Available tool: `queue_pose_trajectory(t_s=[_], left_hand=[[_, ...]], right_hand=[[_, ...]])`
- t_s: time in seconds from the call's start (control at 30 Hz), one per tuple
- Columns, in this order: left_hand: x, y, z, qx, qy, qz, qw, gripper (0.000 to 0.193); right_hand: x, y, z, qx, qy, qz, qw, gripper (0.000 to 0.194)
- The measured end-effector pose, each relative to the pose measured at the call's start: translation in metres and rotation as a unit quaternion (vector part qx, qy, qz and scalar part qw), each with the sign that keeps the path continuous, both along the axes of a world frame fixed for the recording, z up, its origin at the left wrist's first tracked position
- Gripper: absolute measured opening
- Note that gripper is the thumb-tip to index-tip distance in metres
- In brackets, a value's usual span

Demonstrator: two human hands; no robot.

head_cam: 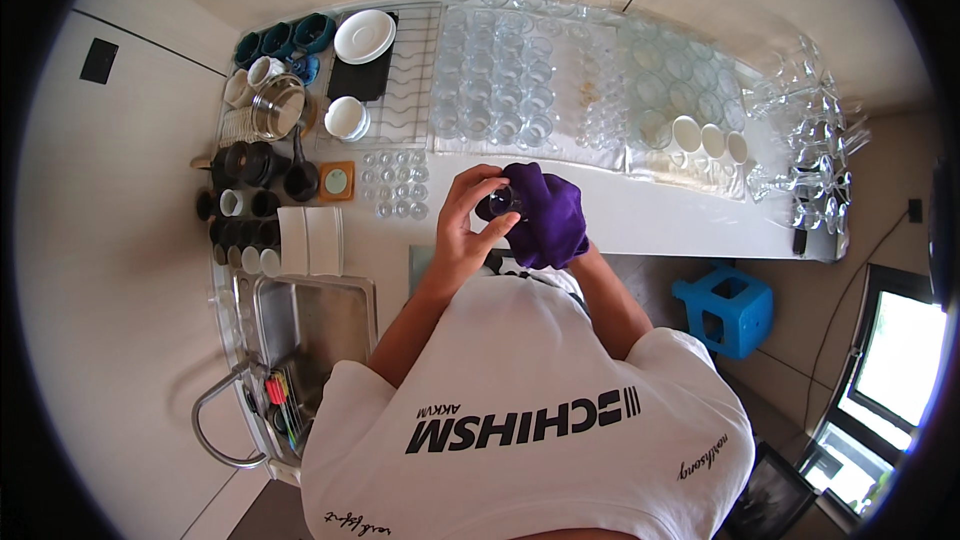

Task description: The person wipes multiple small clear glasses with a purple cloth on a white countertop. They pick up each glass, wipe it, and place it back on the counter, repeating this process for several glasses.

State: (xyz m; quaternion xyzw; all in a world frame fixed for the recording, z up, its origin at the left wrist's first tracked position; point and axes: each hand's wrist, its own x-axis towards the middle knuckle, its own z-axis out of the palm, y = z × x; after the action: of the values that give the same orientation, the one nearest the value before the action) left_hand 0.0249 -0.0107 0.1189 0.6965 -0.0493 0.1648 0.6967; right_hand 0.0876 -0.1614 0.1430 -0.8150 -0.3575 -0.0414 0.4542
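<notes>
Between the thumb and fingers of my left hand [466,229] is a small clear glass [502,200], held in front of my chest. A purple cloth [551,214] covers my right hand [553,229] and touches the glass on its right side; the fingers beneath the cloth are hidden. Just left of my left hand, small clear glasses [395,184] stand in rows on the counter. Beyond my hands, rows of larger glass cups [495,79] stand on a white cloth [600,157].
White cups [712,141] and stemmed glasses [814,165] stand to the right. Plates [364,37] lie on a wire rack [416,75] at the back left. A steel sink [319,315] with a curved faucet [199,420] is at left. A blue plastic stool [727,311] stands below the counter's right part.
</notes>
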Motion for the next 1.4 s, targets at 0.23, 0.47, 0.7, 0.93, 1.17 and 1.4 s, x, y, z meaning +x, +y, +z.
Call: queue_pose_trajectory(t_s=[0.23,0.47,0.7,0.93,1.17,1.4], left_hand=[[0.004,-0.027,-0.011,-0.099,-0.02,0.153,0.983,0.034],[0.002,-0.014,-0.009,-0.066,0.003,0.065,0.996,0.036],[-0.007,0.017,0.003,0.056,-0.011,-0.052,0.997,0.043],[-0.028,0.018,0.006,0.077,0.007,0.043,0.996,0.036],[-0.02,0.033,0.007,-0.389,0.073,0.147,0.907,0.042],[-0.028,0.06,0.007,-0.382,0.23,-0.003,0.895,0.069]], right_hand=[[-0.016,0.025,-0.028,0.012,0.036,-0.071,0.997,0.033],[-0.016,0.011,-0.026,0.0,0.038,-0.07,0.997,0.041],[-0.01,0.001,-0.031,0.006,0.3,0.175,0.938,0.035],[-0.019,0.034,-0.024,0.01,0.041,0.001,0.999,0.039],[-0.022,0.051,-0.005,-0.051,-0.12,0.005,0.992,0.037],[-0.014,0.037,0.025,0.17,0.208,0.129,0.955,0.03]])
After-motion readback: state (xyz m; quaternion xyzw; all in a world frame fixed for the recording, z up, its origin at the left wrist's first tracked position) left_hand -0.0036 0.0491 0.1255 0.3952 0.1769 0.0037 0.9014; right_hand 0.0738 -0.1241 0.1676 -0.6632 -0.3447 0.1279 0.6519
